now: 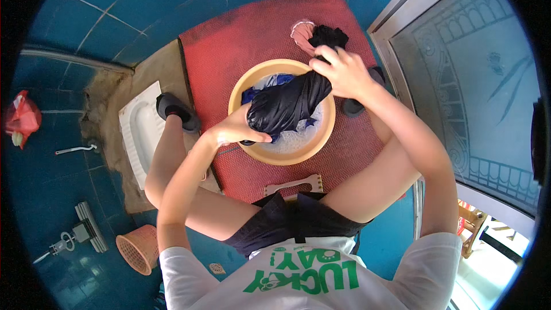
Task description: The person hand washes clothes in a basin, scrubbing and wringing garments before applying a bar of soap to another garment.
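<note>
A wet black garment (284, 103) is stretched between my hands above a yellow plastic basin (292, 159). My left hand (241, 127) grips its lower left end, with the thumb along the bottom edge. At the upper right end, my right hand (342, 71) is closed round the bunched cloth near the basin's rim. Soapy water (292, 140) and blue cloth (282, 79) show in the basin beneath the garment. Just beyond my right hand, a pink cloth (304, 36) and a bunched black cloth (328, 36) lie on the red mat.
The basin stands on a red textured mat (232, 43). A white squat toilet (140, 125) is at the left, a perforated plastic basket (140, 249) and a mop (88, 228) at lower left. A framed glass door (465, 86) stands at the right.
</note>
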Demonstrator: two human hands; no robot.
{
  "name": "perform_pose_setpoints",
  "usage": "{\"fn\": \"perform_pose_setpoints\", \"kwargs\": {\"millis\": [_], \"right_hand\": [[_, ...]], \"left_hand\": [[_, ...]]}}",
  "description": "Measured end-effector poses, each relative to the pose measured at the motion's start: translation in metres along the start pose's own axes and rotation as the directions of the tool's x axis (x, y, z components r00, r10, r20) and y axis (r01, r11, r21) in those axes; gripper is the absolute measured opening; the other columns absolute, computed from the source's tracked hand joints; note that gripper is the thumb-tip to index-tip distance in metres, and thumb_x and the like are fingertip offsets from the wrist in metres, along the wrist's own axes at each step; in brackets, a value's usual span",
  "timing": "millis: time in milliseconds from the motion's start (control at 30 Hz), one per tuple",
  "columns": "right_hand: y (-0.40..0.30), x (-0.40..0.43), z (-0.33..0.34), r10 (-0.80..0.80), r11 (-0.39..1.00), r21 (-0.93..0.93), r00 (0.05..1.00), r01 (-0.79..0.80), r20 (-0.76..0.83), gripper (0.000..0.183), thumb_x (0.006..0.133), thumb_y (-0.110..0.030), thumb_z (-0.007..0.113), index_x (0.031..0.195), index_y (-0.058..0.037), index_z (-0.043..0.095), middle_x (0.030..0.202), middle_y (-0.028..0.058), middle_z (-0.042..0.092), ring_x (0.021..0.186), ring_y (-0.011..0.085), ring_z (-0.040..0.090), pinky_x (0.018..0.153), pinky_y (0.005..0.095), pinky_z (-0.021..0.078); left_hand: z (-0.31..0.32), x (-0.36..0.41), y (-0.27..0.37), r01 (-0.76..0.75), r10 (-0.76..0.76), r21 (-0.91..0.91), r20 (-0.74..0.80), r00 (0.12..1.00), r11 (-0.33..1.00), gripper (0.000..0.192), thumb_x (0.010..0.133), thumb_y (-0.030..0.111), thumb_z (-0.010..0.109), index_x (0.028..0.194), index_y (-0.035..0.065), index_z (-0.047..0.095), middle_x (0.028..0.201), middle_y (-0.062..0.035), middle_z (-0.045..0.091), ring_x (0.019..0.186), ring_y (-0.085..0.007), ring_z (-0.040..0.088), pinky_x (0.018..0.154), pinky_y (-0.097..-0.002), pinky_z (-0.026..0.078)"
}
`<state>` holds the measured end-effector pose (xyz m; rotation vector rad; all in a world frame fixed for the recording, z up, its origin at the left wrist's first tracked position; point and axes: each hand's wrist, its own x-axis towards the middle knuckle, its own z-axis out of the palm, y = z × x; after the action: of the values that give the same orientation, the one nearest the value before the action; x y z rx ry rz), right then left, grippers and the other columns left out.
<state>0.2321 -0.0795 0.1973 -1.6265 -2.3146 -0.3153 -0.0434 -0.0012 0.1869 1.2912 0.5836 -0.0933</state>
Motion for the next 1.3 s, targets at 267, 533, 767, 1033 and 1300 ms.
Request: {"fn": "perform_pose_setpoints", "kwargs": {"millis": [267,533,767,1033,1300], "right_hand": [[-0.034,-0.008,0.022,0.278,0.805,0.339,0.814,-0.487,0.510,0.043,0.060,-0.034,0.067,0.097,-0.0117,0.059,0.091,0.0151,0.060,0.083,0.0315,0.060,0.073,0.0401,0.0483],[-0.066,0.012,0.025,-0.022,-0.027,0.302,0.303,-0.953,0.953,0.029,0.055,-0.017,0.065,0.080,-0.0032,0.059,0.075,0.0054,0.057,0.070,0.0156,0.054,0.056,0.0300,0.0430],[-0.069,-0.007,0.051,-0.436,-0.527,0.027,0.298,-0.850,0.849,0.025,0.059,-0.021,0.061,0.080,-0.0077,0.059,0.074,0.0018,0.055,0.065,0.0124,0.053,0.061,0.0285,0.0443],[-0.093,0.028,0.027,-0.587,-0.752,-0.161,0.538,-0.639,0.605,0.027,0.061,-0.015,0.056,0.084,-0.0025,0.053,0.073,0.0050,0.054,0.065,0.0154,0.055,0.060,0.0278,0.0471],[-0.099,0.038,0.015,-0.582,-0.770,-0.135,0.598,-0.624,0.551,0.033,0.057,-0.021,0.057,0.083,-0.0014,0.052,0.080,0.0172,0.054,0.066,0.0219,0.053,0.059,0.0283,0.0473]], "left_hand": [[0.001,0.008,0.007,-0.056,0.361,0.821,-0.187,0.914,0.568,0.046,0.057,-0.002,0.064,0.099,-0.0032,0.046,0.093,-0.0207,0.055,0.090,-0.0351,0.054,0.084,-0.0389,0.042],[-0.033,0.026,0.003,-0.078,0.733,0.991,-0.024,0.680,0.104,0.024,0.064,0.002,0.054,0.087,0.0040,0.049,0.090,-0.0123,0.056,0.085,-0.0294,0.055,0.068,-0.0372,0.050],[-0.045,0.044,0.016,-0.121,0.831,0.988,-0.013,0.557,0.097,0.027,0.060,0.005,0.058,0.085,0.0051,0.047,0.086,-0.0115,0.054,0.083,-0.0309,0.054,0.062,-0.0387,0.049],[-0.051,0.044,0.020,-0.039,0.853,0.987,-0.113,0.509,0.153,0.030,0.058,-0.001,0.056,0.086,0.0051,0.049,0.086,-0.0127,0.054,0.083,-0.0340,0.054,0.064,-0.0404,0.049],[-0.051,0.046,0.033,-0.065,0.890,0.983,-0.128,0.437,0.173,0.025,0.060,0.003,0.059,0.083,0.0040,0.050,0.081,-0.0145,0.054,0.080,-0.0357,0.054,0.068,-0.0420,0.046]]}}
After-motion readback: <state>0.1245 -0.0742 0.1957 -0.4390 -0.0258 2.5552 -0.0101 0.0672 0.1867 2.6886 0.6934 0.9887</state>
